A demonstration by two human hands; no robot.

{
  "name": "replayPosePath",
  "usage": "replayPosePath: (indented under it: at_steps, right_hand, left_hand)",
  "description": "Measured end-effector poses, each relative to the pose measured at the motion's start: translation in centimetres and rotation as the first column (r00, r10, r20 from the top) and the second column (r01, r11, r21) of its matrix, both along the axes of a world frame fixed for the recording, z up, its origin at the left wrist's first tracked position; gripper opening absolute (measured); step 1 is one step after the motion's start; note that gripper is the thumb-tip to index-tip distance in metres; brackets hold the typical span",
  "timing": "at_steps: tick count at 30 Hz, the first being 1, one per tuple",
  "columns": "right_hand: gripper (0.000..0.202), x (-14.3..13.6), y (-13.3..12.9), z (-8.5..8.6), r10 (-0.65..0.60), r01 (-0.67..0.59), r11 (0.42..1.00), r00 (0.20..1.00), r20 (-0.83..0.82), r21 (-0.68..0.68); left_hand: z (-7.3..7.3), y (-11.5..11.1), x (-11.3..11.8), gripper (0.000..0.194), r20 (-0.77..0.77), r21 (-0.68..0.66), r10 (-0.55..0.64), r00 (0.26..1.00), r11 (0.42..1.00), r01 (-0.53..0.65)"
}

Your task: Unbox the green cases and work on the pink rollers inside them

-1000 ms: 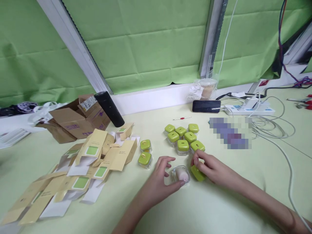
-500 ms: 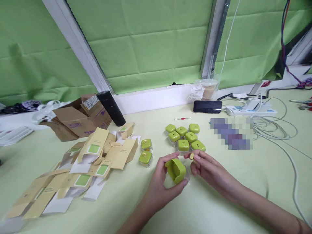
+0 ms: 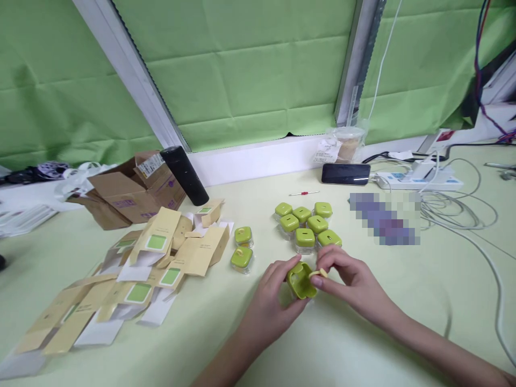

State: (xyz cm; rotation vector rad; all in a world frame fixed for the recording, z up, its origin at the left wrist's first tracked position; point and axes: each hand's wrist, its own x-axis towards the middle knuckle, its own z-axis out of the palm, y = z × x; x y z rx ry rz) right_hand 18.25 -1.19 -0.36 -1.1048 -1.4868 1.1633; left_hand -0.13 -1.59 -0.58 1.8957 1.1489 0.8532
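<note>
My left hand [image 3: 268, 303] is closed around a hollow green plastic lid [image 3: 298, 284], its inside turned up to the right. Something clear shows at the lid's edge, mostly hidden by the fingers. Between thumb and fingertips of my right hand [image 3: 355, 277] is a small pale-yellow loop [image 3: 318, 273], right at the lid's open side. Just beyond the hands stand several small clear boxes with slotted green lids [image 3: 305, 237]. Left of them are two similar green-lidded boxes [image 3: 242, 258] with yellow loops on top.
Flattened tan cartons [image 3: 139, 290] cover the table's left side. Behind them are an open brown box [image 3: 133, 196] and a black cylinder [image 3: 185, 176]. A red-and-silver tool [image 3: 304, 193], a phone [image 3: 345, 174], a power strip [image 3: 419, 180] and coiled cables [image 3: 463, 207] lie farther back.
My right hand has moved in against the lid with the yellow loop. The left hand has turned the lid so that more of its hollow inside shows.
</note>
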Motion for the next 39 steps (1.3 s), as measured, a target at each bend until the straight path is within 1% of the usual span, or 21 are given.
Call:
replayPosePath:
  at_steps: [2, 4, 5, 7, 9, 10, 12, 15, 19, 22, 25, 28, 32, 36, 39]
  right_hand:
    - [0.019, -0.2, -0.1, -0.1, -0.082, 0.065, 0.990, 0.987, 0.140, 0.122]
    - [0.016, -0.3, -0.1, -0.3, -0.126, 0.088, 0.978, 0.973, 0.194, 0.191]
    - [0.015, -0.3, 0.0, -0.3, -0.137, 0.090, 0.971, 0.969, 0.205, 0.222]
    - [0.014, -0.2, 0.1, -0.3, -0.164, 0.094, 0.953, 0.960, 0.229, 0.289]
    - [0.013, 0.2, 0.4, -0.2, -0.191, 0.093, 0.933, 0.947, 0.259, 0.347]
    - [0.012, 0.4, 0.5, -0.2, -0.203, 0.092, 0.925, 0.940, 0.275, 0.368]
    - [0.011, 0.8, 0.8, -0.1, -0.217, 0.085, 0.914, 0.929, 0.301, 0.396]
    - [0.008, 0.9, 0.9, -0.1, -0.223, 0.071, 0.904, 0.920, 0.323, 0.422]
    - [0.003, 0.4, 0.8, -0.3, -0.252, 0.085, 0.884, 0.916, 0.313, 0.460]
    - [0.005, 0.0, 0.6, -0.5, -0.260, 0.112, 0.872, 0.931, 0.256, 0.477]
    - [0.006, -0.3, 0.5, -0.7, -0.242, 0.114, 0.877, 0.944, 0.224, 0.466]
    - [0.006, -0.5, 0.5, -0.7, -0.216, 0.096, 0.899, 0.946, 0.240, 0.427]
    - [0.007, -0.4, 0.4, -0.4, -0.198, 0.076, 0.917, 0.939, 0.281, 0.392]
    - [0.008, -0.2, 0.4, 0.0, -0.178, 0.020, 0.904, 0.926, 0.332, 0.427]
    - [0.010, -0.1, 0.4, 0.2, -0.190, 0.005, 0.888, 0.915, 0.356, 0.460]
  left_hand:
    - [-0.1, -0.3, 0.2, 0.054, 0.009, -0.019, 0.018, 1.000, 1.000, -0.018]
    - [-0.3, -0.6, 0.4, 0.064, 0.090, -0.099, 0.031, 0.995, 0.995, -0.022]
    - [-0.4, -0.7, 0.5, 0.069, 0.155, -0.153, 0.023, 0.988, 0.988, 0.001]
    - [-0.4, -0.8, 0.6, 0.074, 0.318, -0.252, -0.020, 0.948, 0.962, 0.105]
    - [-0.3, -0.6, 0.5, 0.068, 0.461, -0.328, -0.029, 0.887, 0.923, 0.201]
    - [-0.2, -0.4, 0.4, 0.061, 0.511, -0.361, -0.009, 0.859, 0.905, 0.224]
    - [0.1, -0.1, 0.2, 0.046, 0.568, -0.417, 0.053, 0.821, 0.878, 0.233]
    - [0.3, 0.2, 0.2, 0.032, 0.596, -0.475, 0.135, 0.792, 0.854, 0.211]
    - [0.2, 0.2, 0.7, 0.029, 0.596, -0.487, 0.217, 0.773, 0.863, 0.134]
    - [0.1, 0.1, 1.0, 0.027, 0.614, -0.487, 0.239, 0.752, 0.865, 0.122]
    - [0.0, 0.0, 1.0, 0.029, 0.619, -0.517, 0.271, 0.737, 0.847, 0.122]
    - [0.0, 0.0, 1.0, 0.029, 0.602, -0.542, 0.304, 0.739, 0.835, 0.098]
    - [-0.1, 0.0, 0.9, 0.028, 0.605, -0.525, 0.314, 0.731, 0.848, 0.070]
    - [-0.3, 0.1, 0.8, 0.028, 0.596, -0.526, 0.325, 0.734, 0.849, 0.051]
    - [-0.2, 0.3, 0.8, 0.029, 0.587, -0.528, 0.326, 0.741, 0.848, 0.046]
